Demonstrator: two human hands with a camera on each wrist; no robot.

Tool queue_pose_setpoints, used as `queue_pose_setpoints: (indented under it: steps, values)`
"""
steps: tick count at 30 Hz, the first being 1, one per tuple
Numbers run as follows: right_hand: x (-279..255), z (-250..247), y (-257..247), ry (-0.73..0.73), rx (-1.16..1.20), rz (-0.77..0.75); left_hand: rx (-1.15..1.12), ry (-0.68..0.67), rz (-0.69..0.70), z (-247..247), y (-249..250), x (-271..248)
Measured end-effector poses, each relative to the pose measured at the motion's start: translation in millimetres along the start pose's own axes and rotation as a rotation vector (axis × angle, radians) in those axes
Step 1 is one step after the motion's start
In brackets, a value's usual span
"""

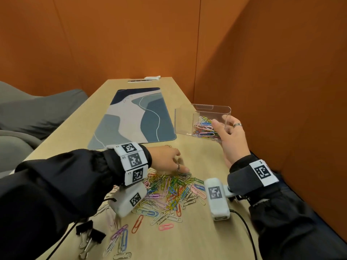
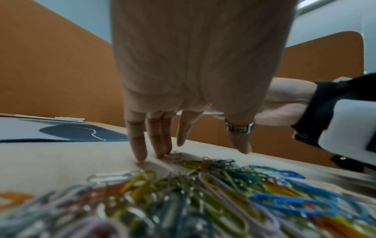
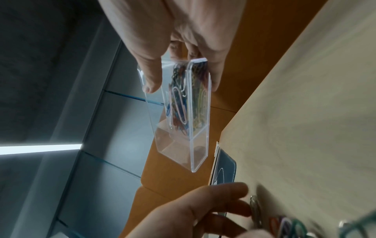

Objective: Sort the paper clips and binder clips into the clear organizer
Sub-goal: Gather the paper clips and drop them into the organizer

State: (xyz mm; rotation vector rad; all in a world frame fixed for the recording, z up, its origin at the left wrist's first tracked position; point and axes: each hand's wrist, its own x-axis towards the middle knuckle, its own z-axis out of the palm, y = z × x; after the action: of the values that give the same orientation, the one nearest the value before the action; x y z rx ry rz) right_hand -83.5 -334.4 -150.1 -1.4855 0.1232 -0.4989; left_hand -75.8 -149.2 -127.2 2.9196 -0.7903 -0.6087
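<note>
A clear organizer [image 1: 185,119] stands at the table's right side, with coloured paper clips [image 1: 204,128] in its right compartment. My right hand [image 1: 223,126] grips the organizer's near right end, thumb on one wall and fingers on the other [image 3: 183,87]. A loose pile of coloured paper clips [image 1: 172,192] lies in front of me. My left hand [image 1: 180,166] reaches over the pile, and its straight fingers [image 2: 140,151] touch the table at the pile's far edge [image 2: 203,177]. Black binder clips [image 1: 90,233] lie at the near left.
A blue-and-grey desk mat [image 1: 135,117] covers the table's middle beyond the pile. Orange partition walls [image 1: 272,91] close off the back and right. A grey seat [image 1: 28,113] is to the left. A cable [image 1: 246,228] runs along the near right edge.
</note>
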Motion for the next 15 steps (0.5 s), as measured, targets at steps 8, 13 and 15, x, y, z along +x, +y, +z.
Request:
queue_pose_setpoints:
  steps: [8, 13, 15]
  values:
    - [-2, 0, -3, -0.032, 0.018, 0.025, -0.069, -0.033, 0.150, 12, 27, -4]
    - [-5, 2, -5, -0.035, -0.018, 0.038, -0.029, -0.029, 0.213, 17, 27, -5]
    - [-6, 2, -5, -0.037, -0.021, 0.043, -0.066, -0.014, 0.230, 17, 25, -4]
